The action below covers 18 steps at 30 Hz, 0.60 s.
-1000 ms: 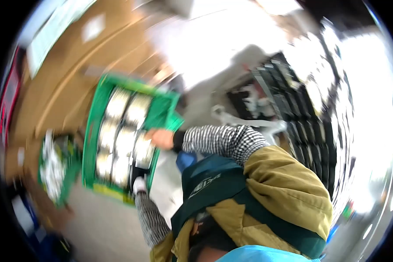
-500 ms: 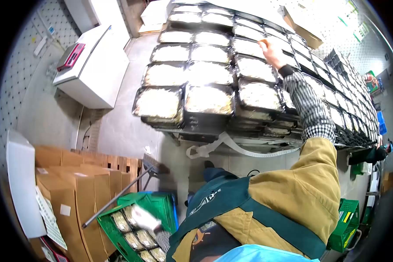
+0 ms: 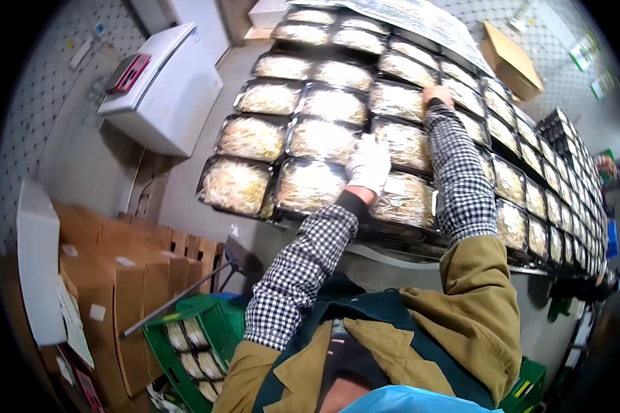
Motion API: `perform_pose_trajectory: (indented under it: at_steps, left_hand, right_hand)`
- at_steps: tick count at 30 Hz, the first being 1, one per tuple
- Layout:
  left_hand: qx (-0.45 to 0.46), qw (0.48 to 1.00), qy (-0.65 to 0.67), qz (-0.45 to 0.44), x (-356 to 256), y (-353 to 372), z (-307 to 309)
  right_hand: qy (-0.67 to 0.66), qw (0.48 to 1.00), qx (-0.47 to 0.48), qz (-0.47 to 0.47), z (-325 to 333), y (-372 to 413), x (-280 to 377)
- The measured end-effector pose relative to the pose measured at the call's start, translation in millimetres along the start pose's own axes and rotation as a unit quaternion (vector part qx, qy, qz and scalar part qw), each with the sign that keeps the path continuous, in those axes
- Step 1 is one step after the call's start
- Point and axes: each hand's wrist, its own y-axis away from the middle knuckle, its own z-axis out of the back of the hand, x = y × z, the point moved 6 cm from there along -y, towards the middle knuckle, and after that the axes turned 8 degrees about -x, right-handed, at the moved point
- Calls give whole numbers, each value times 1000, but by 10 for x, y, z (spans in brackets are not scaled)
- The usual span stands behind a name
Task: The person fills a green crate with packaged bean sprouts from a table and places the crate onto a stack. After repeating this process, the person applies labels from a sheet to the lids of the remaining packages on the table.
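Film-wrapped black trays of bean sprouts stand in stacked rows on a table. My left hand, in a white glove, lies across the gap between two rows. Its fingers are stretched forward against the side of one tray. Further away, my bare right hand is curled over the right edge of another tray, with its fingertips hidden. Several sprout trays lie in a green crate at lower left.
Cardboard boxes and a long-handled tool are left of the crate. A white cabinet stands at upper left. An open carton is behind the table. Another person is at far right.
My left hand has come up from the green crate to the sprout trays. My right hand has shifted slightly and lowered onto a tray's edge. The view has moved closer to the table.
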Motion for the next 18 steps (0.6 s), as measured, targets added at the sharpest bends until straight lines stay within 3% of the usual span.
perform_pose_trajectory:
  at_steps: [1, 3, 5, 6, 9, 10, 12, 15, 17, 18]
  left_hand:
    - [-12, 999, -30, -44, -9, 17, -50]
    - [-193, 967, -3, -167, 57, 65, -196]
    - [-69, 983, -60, -157, -77, 57, 63]
    - [-100, 991, 81, -48, -19, 52, 155]
    - [-221, 961, 139, -85, -53, 171, 848]
    - [-211, 971, 98, -65, 4, 313, 1122]
    - [-183, 983, 12, -28, 139, 590, 1690]
    - [-168, 973, 141, 77, 763, 1421, 2898]
    - [-210, 923, 273, 174, 1199, 2276, 3622]
    - [-254, 868, 350, 242, 1450, 2754, 3893]
  right_hand:
    - [69, 994, 21, 86, -121, -147, 36]
    - [164, 951, 16, 261, -218, -254, 206]
    - [186, 916, 6, 355, -268, -376, 343]
    - [183, 905, -8, 385, -242, -551, 388]
    - [152, 885, -96, 430, 282, -859, 807]
    - [133, 877, -138, 441, 527, -790, 1046]
    - [62, 849, -219, 476, 1058, -167, 1598]
    - [-66, 786, -245, 563, 1919, 1716, 2109]
    - [-128, 742, -215, 622, 2473, 3608, 2031]
    - [-151, 727, -173, 648, 2599, 4411, 2044]
